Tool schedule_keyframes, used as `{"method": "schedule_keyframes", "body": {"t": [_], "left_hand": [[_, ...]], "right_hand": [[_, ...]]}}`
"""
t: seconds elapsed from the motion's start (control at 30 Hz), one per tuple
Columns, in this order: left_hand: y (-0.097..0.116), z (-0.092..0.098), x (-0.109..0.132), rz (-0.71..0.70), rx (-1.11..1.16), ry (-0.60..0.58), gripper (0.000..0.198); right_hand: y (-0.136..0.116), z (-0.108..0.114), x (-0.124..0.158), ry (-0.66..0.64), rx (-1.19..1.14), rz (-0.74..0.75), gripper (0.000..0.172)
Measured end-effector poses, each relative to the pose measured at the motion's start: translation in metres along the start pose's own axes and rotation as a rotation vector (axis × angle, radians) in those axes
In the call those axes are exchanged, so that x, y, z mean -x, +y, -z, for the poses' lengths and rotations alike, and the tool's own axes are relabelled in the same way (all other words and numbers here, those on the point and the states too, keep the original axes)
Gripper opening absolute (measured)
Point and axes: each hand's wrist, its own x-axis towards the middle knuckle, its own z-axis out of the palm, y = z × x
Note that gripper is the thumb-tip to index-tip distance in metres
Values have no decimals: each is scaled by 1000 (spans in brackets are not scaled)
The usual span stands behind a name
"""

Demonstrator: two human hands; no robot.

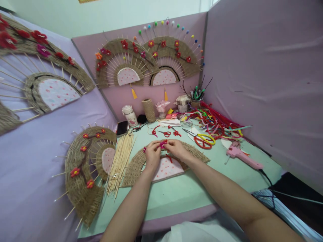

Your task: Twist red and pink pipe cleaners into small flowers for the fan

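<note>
Both my hands meet over the upper part of a woven twine fan lying on the table. My left hand and my right hand pinch a magenta pipe-cleaner flower between their fingertips. Beneath the hands, a red pipe-cleaner piece rests at the top of the fan's spotted white centre. Another small magenta flower sits on the fan left of my left hand. Just beyond the hands lie small red-handled scissors and loose red flowers.
Bamboo sticks lie left of the fan. Yellow-and-red-handled scissors and a pink glue gun with a cord lie to the right. At the back stand a white bottle, a twine spool and heaped pipe cleaners. A finished fan leans left.
</note>
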Motion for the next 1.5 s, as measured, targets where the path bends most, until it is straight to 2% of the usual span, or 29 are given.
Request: {"method": "schedule_keyframes", "body": {"t": [0.1, 0.2, 0.3, 0.37, 0.43, 0.6, 0.73, 0.97, 1.2, 1.33, 1.5], "left_hand": [[2, -1, 2, -24, -12, -12, 23], [2, -1, 0, 29, 13, -7, 19], [1, 0, -3, 216, 152, -21, 14], [1, 1, -5, 378, 305, -19, 19], [2, 2, -5, 477, 415, -12, 25], [9, 4, -3, 451, 368, -78, 28], [11, 5, -2, 428, 270, -82, 27], [9, 4, -3, 556, 420, -84, 28], [8, 7, -3, 496, 305, -125, 21], [4, 7, -7, 555, 398, -3, 18], [-4, 17, -13, 692, 644, 154, 6]], "right_hand": [[4, 0, -1, 5, 16, 37, 24], [4, 0, -2, 6, 35, 3, 25], [2, 1, -3, 23, 77, -9, 28], [2, 3, -4, 56, 117, 19, 28], [2, 3, -4, 82, 174, 58, 27], [1, 1, 0, 79, 371, 170, 24], [1, 1, 3, 64, 474, 217, 23], [2, 3, 3, 19, 522, 273, 22], [1, 6, 3, -68, 561, 302, 23], [1, 11, -1, -22, 472, 238, 26], [1, 14, -3, 29, 466, 159, 30]]}}
